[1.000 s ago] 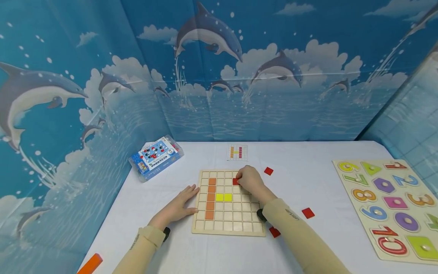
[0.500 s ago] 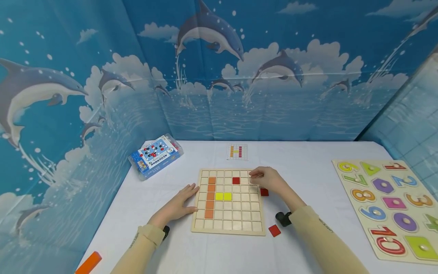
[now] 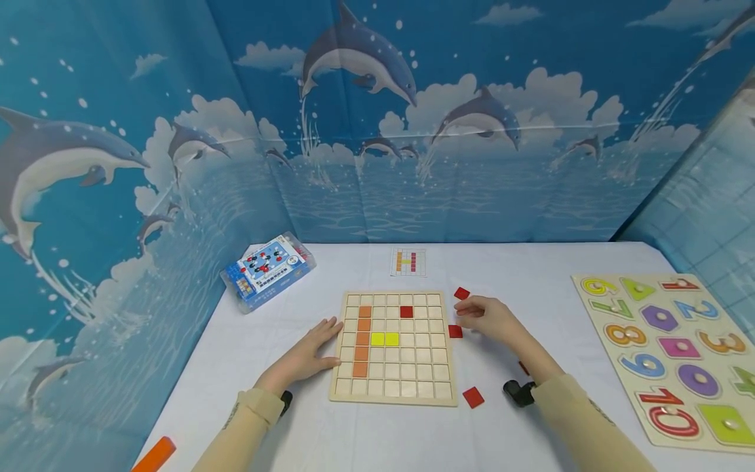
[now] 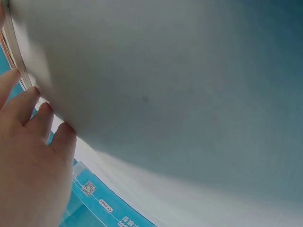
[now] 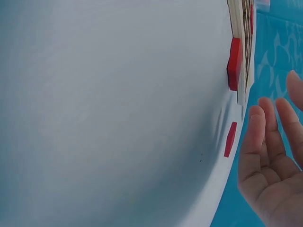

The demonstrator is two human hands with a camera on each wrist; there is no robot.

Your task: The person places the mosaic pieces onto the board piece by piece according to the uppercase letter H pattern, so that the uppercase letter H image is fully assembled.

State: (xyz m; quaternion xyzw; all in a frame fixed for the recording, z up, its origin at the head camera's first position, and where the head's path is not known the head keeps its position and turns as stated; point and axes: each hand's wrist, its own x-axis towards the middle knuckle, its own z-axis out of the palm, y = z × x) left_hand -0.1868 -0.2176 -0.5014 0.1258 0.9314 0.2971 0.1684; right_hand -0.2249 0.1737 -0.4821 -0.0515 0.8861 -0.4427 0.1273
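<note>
A wooden grid board (image 3: 392,400) lies on the white table, holding a column of orange tiles (image 3: 362,339), two yellow tiles (image 3: 385,339) and one red tile (image 3: 406,312). My left hand (image 3: 303,352) rests at the board's left edge with fingers extended; its fingertips meet that edge in the left wrist view. Just off the right edge, my right hand (image 3: 491,319) hovers with loosely bent fingers, nothing visible between them. Close to it lie two loose red tiles, a far tile (image 3: 462,293) and a nearer tile (image 3: 455,332) by the board's edge.
Another red tile (image 3: 474,397) lies near the board's front right corner; one more is partly hidden under the right forearm. Behind the board is a small pattern card (image 3: 408,262). A blue box (image 3: 269,271) stands back left, a number puzzle (image 3: 662,319) right, an orange block (image 3: 154,454) front left.
My right hand has let go of the red tile on the board and moved right, past the board's edge toward the loose red tiles. The left hand has stayed in place.
</note>
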